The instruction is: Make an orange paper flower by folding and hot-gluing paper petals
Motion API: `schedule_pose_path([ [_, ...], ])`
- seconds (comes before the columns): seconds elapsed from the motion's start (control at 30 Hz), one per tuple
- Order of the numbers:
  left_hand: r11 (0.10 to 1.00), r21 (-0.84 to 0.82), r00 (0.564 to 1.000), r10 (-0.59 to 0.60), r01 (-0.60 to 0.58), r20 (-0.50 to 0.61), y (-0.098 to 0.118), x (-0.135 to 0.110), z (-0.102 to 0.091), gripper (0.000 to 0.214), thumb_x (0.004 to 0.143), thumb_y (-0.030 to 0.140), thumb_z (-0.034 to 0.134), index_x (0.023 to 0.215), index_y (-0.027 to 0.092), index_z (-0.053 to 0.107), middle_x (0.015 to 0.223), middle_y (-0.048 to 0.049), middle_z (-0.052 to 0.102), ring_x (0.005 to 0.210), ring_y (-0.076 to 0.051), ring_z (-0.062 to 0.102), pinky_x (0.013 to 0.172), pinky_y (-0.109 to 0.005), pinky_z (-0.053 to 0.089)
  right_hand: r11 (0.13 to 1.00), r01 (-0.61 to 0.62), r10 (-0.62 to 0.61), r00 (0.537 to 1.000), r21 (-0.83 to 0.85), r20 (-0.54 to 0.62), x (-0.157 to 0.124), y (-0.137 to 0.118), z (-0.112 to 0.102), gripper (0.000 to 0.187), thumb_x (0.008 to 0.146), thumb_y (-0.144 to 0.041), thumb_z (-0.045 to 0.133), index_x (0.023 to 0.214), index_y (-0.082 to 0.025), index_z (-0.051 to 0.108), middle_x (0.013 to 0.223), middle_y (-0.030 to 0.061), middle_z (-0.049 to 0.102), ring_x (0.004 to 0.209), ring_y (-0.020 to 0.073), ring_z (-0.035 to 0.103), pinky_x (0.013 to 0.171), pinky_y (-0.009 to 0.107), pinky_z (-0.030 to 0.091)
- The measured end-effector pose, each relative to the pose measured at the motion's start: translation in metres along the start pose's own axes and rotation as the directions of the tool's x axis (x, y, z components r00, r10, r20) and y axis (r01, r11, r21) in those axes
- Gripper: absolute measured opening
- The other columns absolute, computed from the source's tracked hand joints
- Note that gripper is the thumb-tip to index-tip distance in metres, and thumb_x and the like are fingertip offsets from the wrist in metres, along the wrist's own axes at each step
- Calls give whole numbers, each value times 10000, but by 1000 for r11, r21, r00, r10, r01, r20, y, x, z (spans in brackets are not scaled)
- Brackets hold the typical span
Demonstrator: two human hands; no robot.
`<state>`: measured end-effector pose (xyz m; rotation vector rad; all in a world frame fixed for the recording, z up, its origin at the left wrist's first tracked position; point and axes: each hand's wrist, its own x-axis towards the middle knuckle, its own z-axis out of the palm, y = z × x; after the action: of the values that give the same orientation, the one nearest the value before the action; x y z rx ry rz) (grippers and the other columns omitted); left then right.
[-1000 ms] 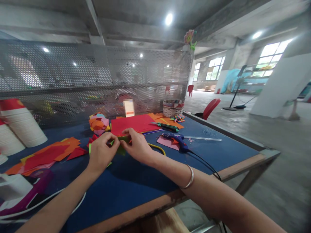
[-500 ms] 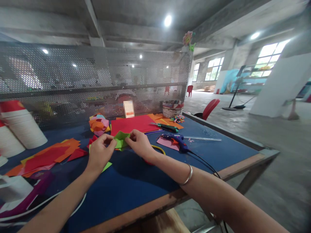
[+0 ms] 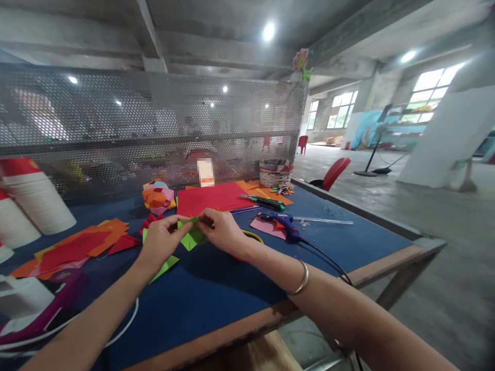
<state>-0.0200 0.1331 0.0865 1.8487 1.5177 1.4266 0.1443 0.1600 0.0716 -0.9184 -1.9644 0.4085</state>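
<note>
A folded piece of green paper (image 3: 192, 237) is pinched between both my hands above the blue table. My left hand (image 3: 162, 242) grips its upper left edge with thumb and forefinger. My right hand (image 3: 224, 231) pinches the upper right edge, close to the left fingertips. Beneath my left hand lies another piece of green paper (image 3: 164, 269) on the table. Behind the hands is a stack of red sheets (image 3: 214, 198). A yellow-handled tool (image 3: 253, 236), perhaps scissors, is partly hidden by my right hand and wrist.
On the right lie a blue glue gun (image 3: 284, 225), a clear glue stick (image 3: 325, 221) and a utility knife (image 3: 266, 202). Coloured paper pieces (image 3: 77, 247), paper cups (image 3: 42, 201) and a purple-and-white appliance (image 3: 46, 309) with a white cord occupy the left. A basket (image 3: 275, 172) stands behind.
The green paper has been turned in my fingers, so its lower part now hangs as a downward point. My fingertips have come closer together.
</note>
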Motion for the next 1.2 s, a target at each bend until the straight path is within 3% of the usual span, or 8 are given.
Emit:
schedule_pose_path([
  [0.1, 997, -69, 999, -36, 37, 8, -3, 1, 0, 389, 588, 540, 745, 734, 179, 745, 427, 82, 376, 419, -89, 332, 437, -232, 226, 993, 13, -9, 999, 117, -35, 0, -1, -1, 96, 813, -124, 595, 888, -176, 627, 763, -7, 661, 690, 109, 592, 663, 214, 439],
  [0.3, 965, -213, 985, -135, 154, 104, -4, 2, 1, 373, 540, 486, 785, 732, 171, 732, 528, 24, 596, 467, -108, 463, 470, -227, 321, 973, 4, 10, 998, 230, -58, -1, -6, 0, 113, 796, -99, 591, 856, -167, 657, 766, -8, 677, 700, 104, 607, 670, 205, 465],
  [0.47, 888, -371, 960, -223, 271, 168, 6, 0, 0, 301, 449, 380, 835, 636, 176, 718, 524, 21, 629, 485, -109, 506, 475, -210, 359, 963, 14, 2, 998, 270, -59, 1, -4, 1, 124, 770, -78, 594, 802, -159, 682, 729, -14, 672, 663, 97, 594, 640, 195, 457],
  [0.7, 845, -412, 940, -304, 342, 157, 8, 1, 1, 285, 382, 316, 855, 582, 174, 710, 467, 28, 599, 478, -108, 502, 456, -200, 349, 957, 276, -278, 961, 92, 6, 3, -2, -7, 203, 735, -16, 538, 805, -140, 682, 782, 17, 664, 695, 97, 580, 669, 192, 445],
  [0.77, 846, -413, 941, -300, 337, 154, 6, 2, 2, 293, 377, 322, 857, 576, 172, 703, 500, 14, 632, 492, -116, 528, 483, -208, 381, 951, 296, -298, 955, 88, 5, 2, -4, -9, 168, 752, -49, 547, 811, -133, 680, 772, 19, 660, 679, 94, 575, 663, 193, 445],
  [0.9, 863, -399, 950, -270, 312, 157, 3, 1, 4, 309, 400, 344, 852, 612, 169, 710, 531, 3, 655, 529, -135, 573, 541, -226, 426, 975, 132, -133, 991, 179, -4, 2, -4, -6, 111, 809, -182, 595, 732, -141, 664, 694, -1, 651, 624, 83, 569, 615, 185, 444],
  [1.0, 899, -346, 963, -240, 268, 122, 3, -1, 4, 322, 419, 373, 840, 635, 168, 717, 521, 19, 631, 526, -136, 556, 541, -232, 416, 971, -22, 14, 999, 237, 34, 5, -1, -3, 65, 780, -176, 636, 737, -141, 670, 676, -9, 656, 628, 88, 581, 609, 189, 446],
  [1.2, 973, -169, 987, -158, 160, 29, 3, -3, 3, 366, 508, 461, 776, 706, 155, 740, 436, 73, 441, 437, -86, 358, 440, -219, 241, 964, -192, 181, 981, 186, 71, 5, -2, -2, 75, 800, -213, 652, 814, -143, 676, 735, 9, 687, 668, 101, 607, 620, 198, 435],
])
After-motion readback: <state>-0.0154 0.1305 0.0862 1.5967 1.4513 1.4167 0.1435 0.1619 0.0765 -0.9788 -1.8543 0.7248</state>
